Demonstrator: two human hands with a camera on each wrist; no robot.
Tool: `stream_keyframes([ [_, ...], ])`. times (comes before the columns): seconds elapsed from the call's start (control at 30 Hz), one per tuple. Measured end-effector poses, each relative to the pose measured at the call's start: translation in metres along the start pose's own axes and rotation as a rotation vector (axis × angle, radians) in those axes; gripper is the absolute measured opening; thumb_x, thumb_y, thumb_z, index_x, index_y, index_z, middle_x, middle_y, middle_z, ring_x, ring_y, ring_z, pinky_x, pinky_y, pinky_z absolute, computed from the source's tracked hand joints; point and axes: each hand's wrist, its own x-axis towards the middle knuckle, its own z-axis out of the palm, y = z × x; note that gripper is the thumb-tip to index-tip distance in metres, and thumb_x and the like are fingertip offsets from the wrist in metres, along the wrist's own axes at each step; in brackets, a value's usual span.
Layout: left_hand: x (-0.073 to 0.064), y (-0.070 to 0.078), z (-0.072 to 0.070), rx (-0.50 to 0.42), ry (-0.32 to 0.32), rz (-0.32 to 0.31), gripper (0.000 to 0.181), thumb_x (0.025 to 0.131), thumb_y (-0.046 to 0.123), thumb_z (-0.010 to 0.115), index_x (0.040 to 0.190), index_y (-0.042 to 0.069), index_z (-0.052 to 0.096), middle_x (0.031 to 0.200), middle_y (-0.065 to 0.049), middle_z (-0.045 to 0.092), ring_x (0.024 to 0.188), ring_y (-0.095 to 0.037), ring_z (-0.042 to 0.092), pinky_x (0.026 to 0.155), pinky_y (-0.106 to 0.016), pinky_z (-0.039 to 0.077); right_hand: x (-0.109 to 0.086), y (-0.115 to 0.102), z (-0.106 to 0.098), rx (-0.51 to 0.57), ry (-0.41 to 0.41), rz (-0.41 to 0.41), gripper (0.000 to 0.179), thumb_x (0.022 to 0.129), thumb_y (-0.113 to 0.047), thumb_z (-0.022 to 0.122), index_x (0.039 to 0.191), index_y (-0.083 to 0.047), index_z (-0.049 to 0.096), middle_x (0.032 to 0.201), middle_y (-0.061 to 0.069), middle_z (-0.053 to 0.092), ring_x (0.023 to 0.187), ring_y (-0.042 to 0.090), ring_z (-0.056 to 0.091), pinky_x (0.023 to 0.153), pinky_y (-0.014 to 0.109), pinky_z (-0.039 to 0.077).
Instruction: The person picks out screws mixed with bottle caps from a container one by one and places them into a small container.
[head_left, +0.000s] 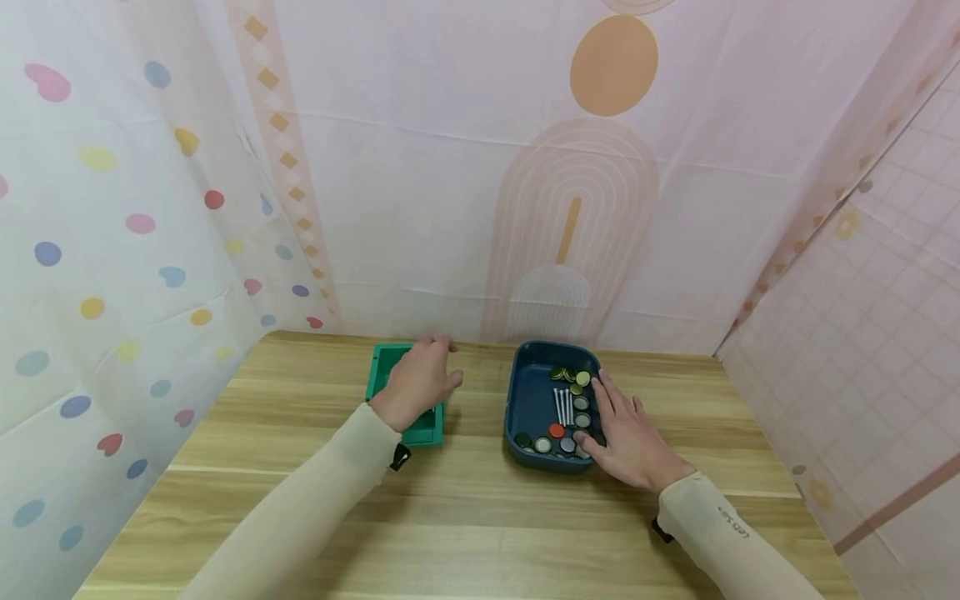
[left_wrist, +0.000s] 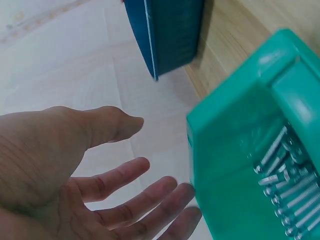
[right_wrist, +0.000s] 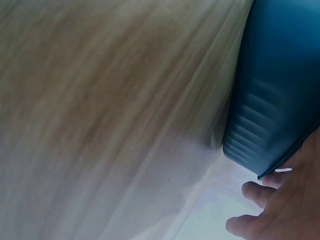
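Observation:
My left hand (head_left: 420, 379) hovers over the green bin (head_left: 427, 437), fingers loosely spread and holding nothing. In the left wrist view, silver bolts (left_wrist: 295, 195) lie in a heap inside that bin. My right hand (head_left: 633, 446) is at the right rim of the dark blue bin (head_left: 531, 392), its fingers stretched along the edge and its thumb reaching over the bottle caps inside. Several long silver bolts (head_left: 563, 407) lie side by side there. Around them are gold caps (head_left: 570, 375), silver caps (head_left: 581, 403) and a red-orange cap (head_left: 556, 431).
Both bins stand on a wooden table (head_left: 480, 508), with a strip of tabletop between them. A patterned cloth (head_left: 420, 208) hangs behind the table's far edge, and more cloth closes off the left and right sides.

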Motion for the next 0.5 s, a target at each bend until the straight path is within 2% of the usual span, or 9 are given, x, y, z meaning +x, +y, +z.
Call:
stream_keyframes([
  [0.1,0.0,0.008,0.005,0.04,0.038,0.042,0.048,0.111,0.023,0.08,0.152,0.001,0.069,0.151,-0.028,0.07,0.105,-0.037,0.076,0.08,-0.049,0.068,0.0,-0.001,-0.001,-0.014,0.005,0.001,0.099,0.118,-0.052,0.064,0.184,0.003,0.016,0.196,0.026,0.009,0.176,0.057,0.03,0.139,0.084,0.02],
  [0.27,-0.002,0.019,0.016,0.096,0.087,0.133,0.05,0.107,0.022,0.083,0.15,0.0,0.071,0.145,-0.029,0.072,0.115,-0.046,0.076,0.081,-0.057,0.069,0.0,-0.002,-0.002,-0.045,-0.001,0.007,0.101,0.118,-0.059,0.06,0.184,0.003,0.017,0.196,0.026,0.011,0.175,0.057,0.031,0.14,0.083,0.019],
  [0.4,-0.004,0.027,0.026,0.113,0.094,0.17,0.049,0.106,0.023,0.084,0.15,0.004,0.072,0.147,-0.025,0.072,0.129,-0.049,0.073,0.098,-0.067,0.066,-0.001,-0.001,-0.003,-0.043,-0.007,0.009,0.103,0.118,-0.068,0.054,0.185,0.002,0.017,0.196,0.025,0.012,0.176,0.057,0.03,0.14,0.083,0.018],
  [0.5,-0.003,0.034,0.034,0.131,0.086,0.18,0.051,0.106,0.025,0.085,0.152,0.008,0.072,0.155,-0.023,0.069,0.137,-0.048,0.07,0.112,-0.07,0.061,-0.002,0.001,-0.004,-0.03,0.004,0.002,0.1,0.119,-0.068,0.052,0.185,0.001,0.02,0.196,0.023,0.014,0.176,0.056,0.03,0.14,0.084,0.017],
])
